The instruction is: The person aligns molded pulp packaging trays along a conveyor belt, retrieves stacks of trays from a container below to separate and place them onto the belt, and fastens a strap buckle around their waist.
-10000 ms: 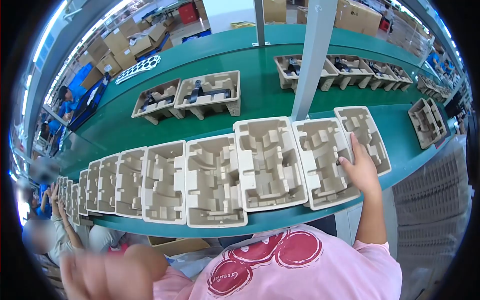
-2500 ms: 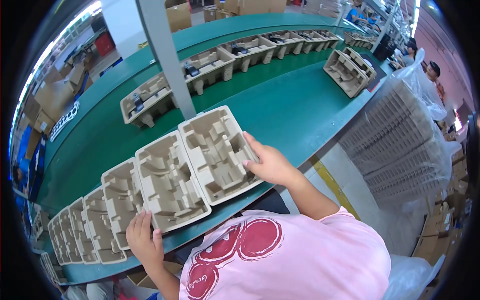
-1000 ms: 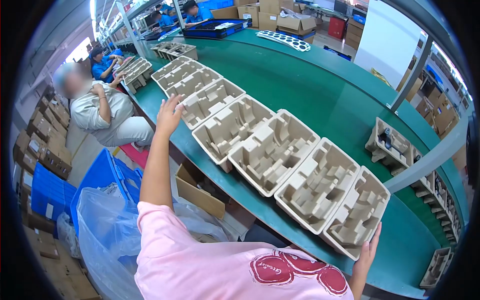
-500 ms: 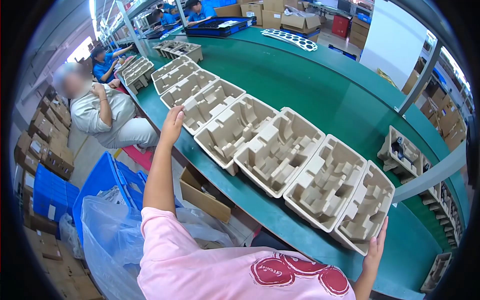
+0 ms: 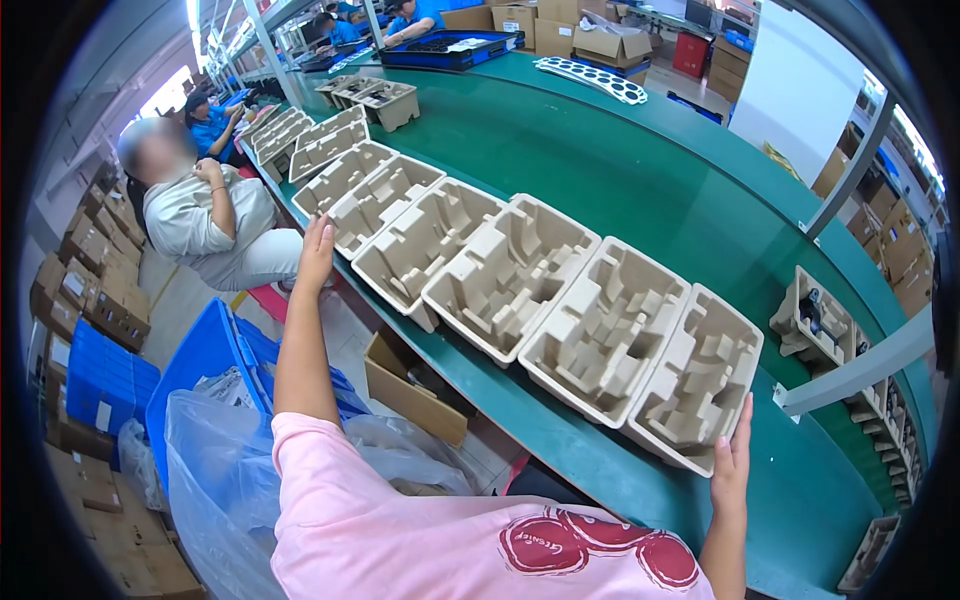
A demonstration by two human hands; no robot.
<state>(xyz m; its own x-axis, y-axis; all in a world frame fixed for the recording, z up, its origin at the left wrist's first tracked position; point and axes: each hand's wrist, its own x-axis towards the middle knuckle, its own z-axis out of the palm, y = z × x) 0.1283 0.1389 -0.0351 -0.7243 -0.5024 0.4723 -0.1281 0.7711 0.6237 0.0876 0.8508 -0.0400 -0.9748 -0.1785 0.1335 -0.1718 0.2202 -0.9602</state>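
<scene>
A row of several beige moulded-pulp trays (image 5: 608, 330), with shaped hollows and nothing in them, lies side by side along the green bench. My right hand (image 5: 733, 458) presses flat fingers against the outer side of the rightmost tray (image 5: 712, 375). Towards the far end of the row, my left hand (image 5: 316, 252) rests with fingers stretched out at the near edge of a tray (image 5: 350, 225). Neither hand is wrapped around anything. Beyond the row, another pulp tray (image 5: 330, 145) stands tilted against its neighbours.
A seated person (image 5: 205, 215) is at the bench's left side. More filled trays (image 5: 815, 315) line the right, near a grey metal post (image 5: 850, 365). A blue bin (image 5: 205, 350) with plastic sheeting and an open carton (image 5: 410, 390) stand below the bench edge.
The row of trays has slid left and away along the bench, both hands moving with it. At the far end, one tray now stands more tilted and separate from the row.
</scene>
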